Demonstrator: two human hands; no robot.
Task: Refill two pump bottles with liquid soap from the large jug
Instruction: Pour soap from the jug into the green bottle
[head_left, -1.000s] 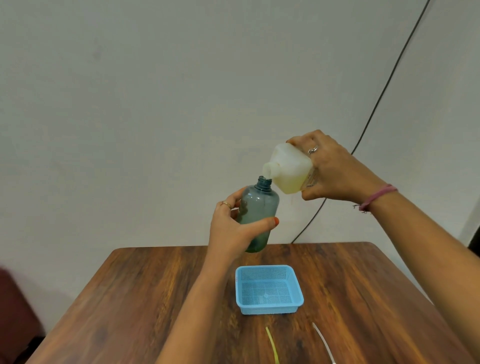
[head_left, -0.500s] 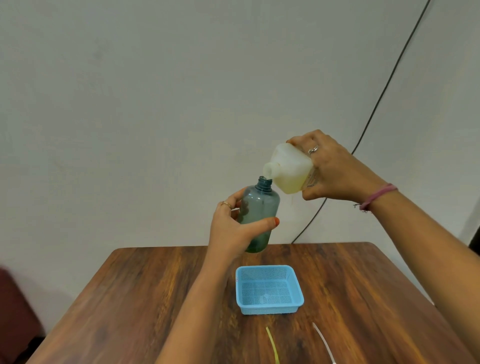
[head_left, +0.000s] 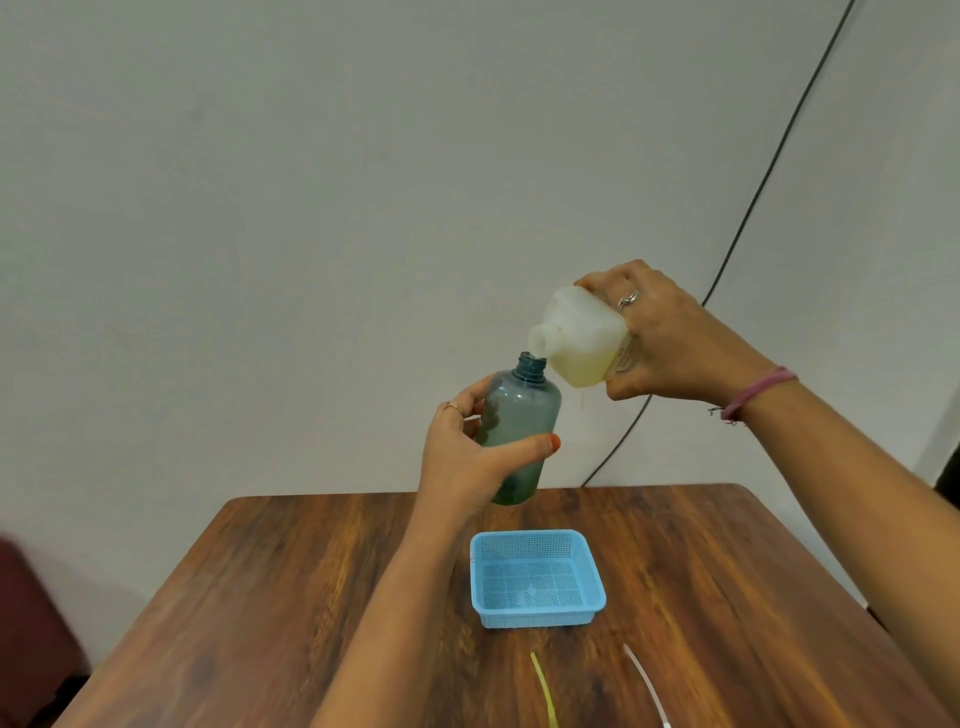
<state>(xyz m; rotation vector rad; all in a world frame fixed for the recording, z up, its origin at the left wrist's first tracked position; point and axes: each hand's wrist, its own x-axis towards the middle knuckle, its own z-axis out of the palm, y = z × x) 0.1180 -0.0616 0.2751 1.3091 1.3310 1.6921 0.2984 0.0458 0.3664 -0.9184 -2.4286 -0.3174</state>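
Tipping the translucent white squarish plastic jug of yellowish liquid soap (head_left: 582, 338) spout-down, the right hand (head_left: 670, 343) has its fingers clamped round the jug's base and sides, with the short spout just above and beside the open threaded neck of the smoky grey-blue clear plastic bottle (head_left: 519, 415). The left hand (head_left: 467, 457) wraps that bottle at mid-body, thumb across the front and fingers curled behind, and carries it nearly upright in the air above the far part of the brown wood-grain worktop (head_left: 291, 597).

The jug looks stiff-walled and only partly filled, so it is probably light enough for one hand, though the soap pooling toward the spout will shift its weight as it tilts. A grip low on the flat faces, as here, seems sound; any soap running down the smooth plastic would make it slippery. The bottle is thin, smooth and round, likely to dent if squeezed hard (and easy to turn in a wet palm), so the mid-body hold suits it. A little darker liquid sits at its bottom; whether a stream is flowing now I cannot tell.

Below stands a light blue perforated plastic basket (head_left: 587, 566), rectangular with a mesh floor. Nearer lie a thin yellow-green tube (head_left: 543, 686) and a thin white tube (head_left: 644, 680).
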